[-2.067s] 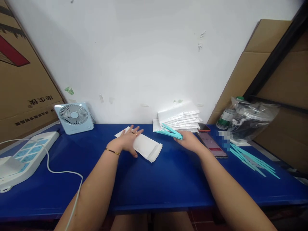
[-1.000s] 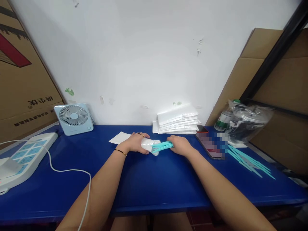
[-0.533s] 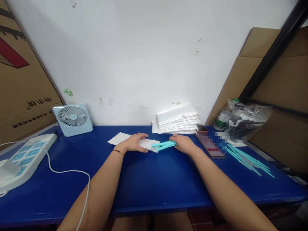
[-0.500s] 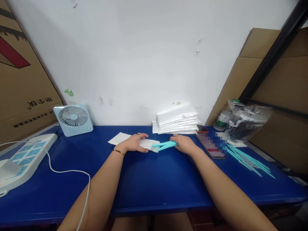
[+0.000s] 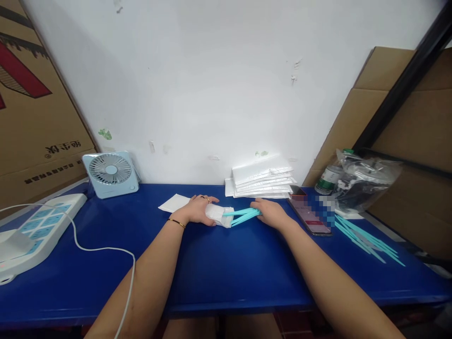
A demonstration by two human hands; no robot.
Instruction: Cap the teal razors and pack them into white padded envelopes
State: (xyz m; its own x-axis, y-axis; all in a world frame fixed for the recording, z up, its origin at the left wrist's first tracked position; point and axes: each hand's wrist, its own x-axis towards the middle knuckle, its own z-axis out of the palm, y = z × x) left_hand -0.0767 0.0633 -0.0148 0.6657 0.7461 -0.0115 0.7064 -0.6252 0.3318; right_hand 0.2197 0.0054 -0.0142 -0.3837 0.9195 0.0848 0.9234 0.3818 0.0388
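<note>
- On the blue tabletop, the left hand presses a white pouch, grip closed around it.
- The right hand grip pinches teal sticks, their tips inside the pouch mouth.

this looked like a small packing corner in a stockroom or back-of-shop workspace rather than a home. a blue table stood pushed against a scuffed white wall, with large flattened cardboard cartons leaning at the left and more cardboard beside a black shelf frame at the right. a stack of white mailer bags sat at the wall, and loose teal sticks lay in a heap near a clear plastic bag of goods. a desk fan and a power strip with its cable served the bench.
</note>
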